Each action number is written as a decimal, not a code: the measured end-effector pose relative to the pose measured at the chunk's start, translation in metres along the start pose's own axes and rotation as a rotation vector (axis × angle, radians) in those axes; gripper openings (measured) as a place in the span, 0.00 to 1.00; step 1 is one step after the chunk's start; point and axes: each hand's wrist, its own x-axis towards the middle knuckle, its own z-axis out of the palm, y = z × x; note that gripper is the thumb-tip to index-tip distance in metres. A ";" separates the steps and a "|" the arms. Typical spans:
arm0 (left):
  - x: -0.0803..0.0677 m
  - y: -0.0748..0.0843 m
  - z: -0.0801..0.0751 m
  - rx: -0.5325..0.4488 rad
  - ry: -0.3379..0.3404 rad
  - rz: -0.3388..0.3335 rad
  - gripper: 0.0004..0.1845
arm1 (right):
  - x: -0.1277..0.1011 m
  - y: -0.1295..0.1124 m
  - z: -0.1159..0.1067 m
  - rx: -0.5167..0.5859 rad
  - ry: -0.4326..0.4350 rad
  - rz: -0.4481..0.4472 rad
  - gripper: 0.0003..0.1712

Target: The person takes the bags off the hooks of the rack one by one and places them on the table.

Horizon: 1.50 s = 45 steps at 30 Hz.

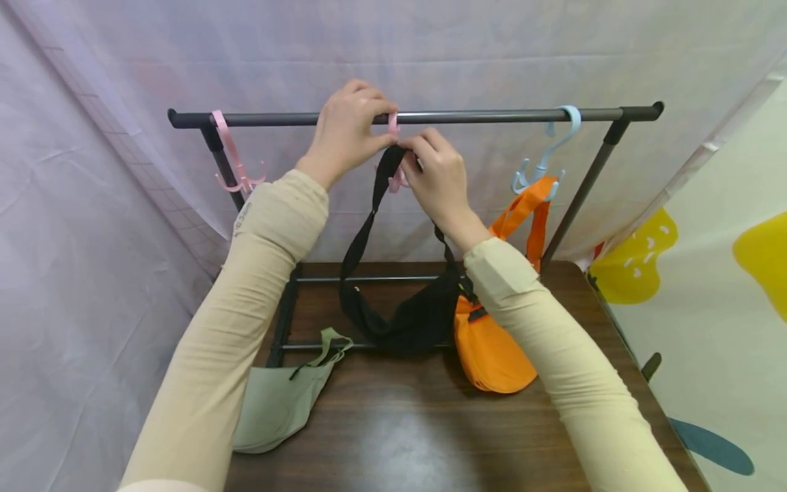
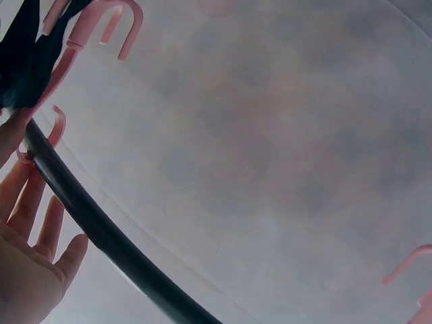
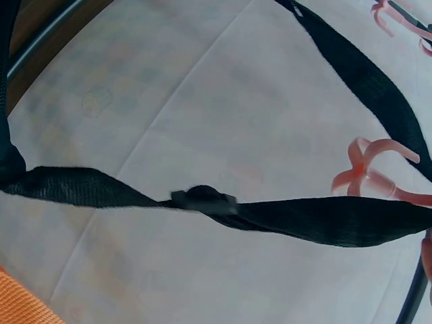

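Observation:
A black bag [image 1: 424, 318] hangs by its long strap [image 1: 363, 239] below the rack's top bar. My right hand [image 1: 441, 179] pinches the top of the strap loop, right beside the middle pink hook hanger [image 1: 393, 121]. My left hand [image 1: 347, 126] holds that hanger's upper hook at the bar between thumb and forefinger. In the left wrist view, the other fingers [image 2: 48, 229] spread along the bar. The hanger's lower prongs [image 3: 361, 165] show behind the strap in the right wrist view. My right hand partly hides them in the head view.
Another pink hanger [image 1: 232, 154] is at the bar's left end. On the right, a blue hanger [image 1: 547, 154] carries an orange bag [image 1: 492, 348] by its strap. A grey-green bag [image 1: 279, 403] lies on the brown table [image 1: 399, 424], partly behind my left sleeve.

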 end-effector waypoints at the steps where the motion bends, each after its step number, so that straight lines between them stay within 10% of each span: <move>1: 0.001 0.000 0.000 -0.007 -0.009 -0.006 0.20 | 0.001 0.000 -0.001 0.000 0.017 -0.021 0.08; 22: -0.015 0.003 -0.014 -0.061 0.011 -0.063 0.16 | 0.017 -0.026 -0.023 0.077 0.071 -0.116 0.09; 34: -0.119 0.008 0.007 -0.379 0.327 0.017 0.14 | 0.029 -0.050 -0.049 0.030 0.025 -0.151 0.11; 45: -0.216 0.007 0.049 -0.676 0.019 -0.311 0.31 | 0.033 -0.056 -0.063 0.031 0.052 -0.117 0.10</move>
